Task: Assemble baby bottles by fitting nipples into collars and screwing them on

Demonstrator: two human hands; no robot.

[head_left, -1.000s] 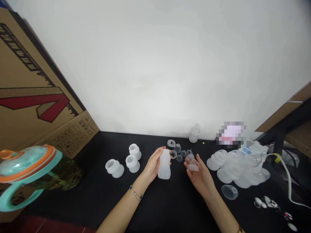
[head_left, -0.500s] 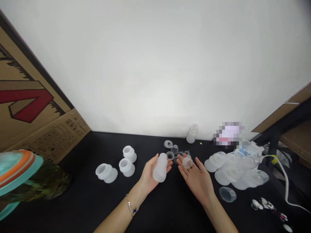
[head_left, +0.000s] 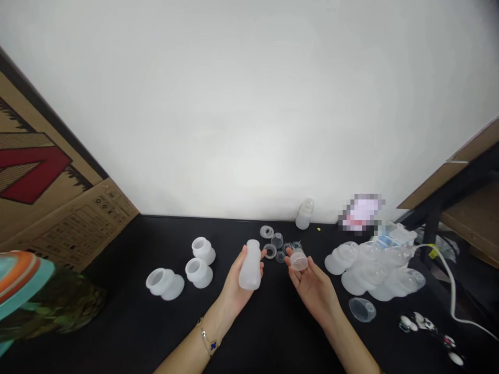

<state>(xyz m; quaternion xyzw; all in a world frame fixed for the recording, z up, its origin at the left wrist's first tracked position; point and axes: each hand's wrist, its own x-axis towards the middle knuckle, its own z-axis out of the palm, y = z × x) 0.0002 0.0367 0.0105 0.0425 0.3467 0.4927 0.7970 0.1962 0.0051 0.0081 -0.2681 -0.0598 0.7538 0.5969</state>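
Observation:
A frosted baby bottle [head_left: 250, 266] lies tilted in my left hand [head_left: 236, 283], with the fingers wrapped round it. On the right, my right hand [head_left: 314, 293] has its palm up, and its curled fingertips and thumb hold a small clear bottle cap [head_left: 299, 261]. Just beyond the hands lie several loose parts, among them a clear ring [head_left: 267, 232] and a small clear dome [head_left: 277, 240]. Three open-necked frosted bottles, one of them the nearest bottle [head_left: 165, 284], stand to the left of my left hand.
Several capped bottles [head_left: 374, 272] crowd together at the right, with a clear dome cover [head_left: 362, 309] before them. One capped bottle [head_left: 304, 213] stands by the wall. A lidded jar [head_left: 50, 301] and a cardboard box [head_left: 78, 228] are at the left; a white cable [head_left: 452, 291] hangs at the right.
The fingers of my right hand have curled round the cap, which lay on the open hand before and has tilted. The bottle in my left hand stands slightly more upright. The view has shifted slightly.

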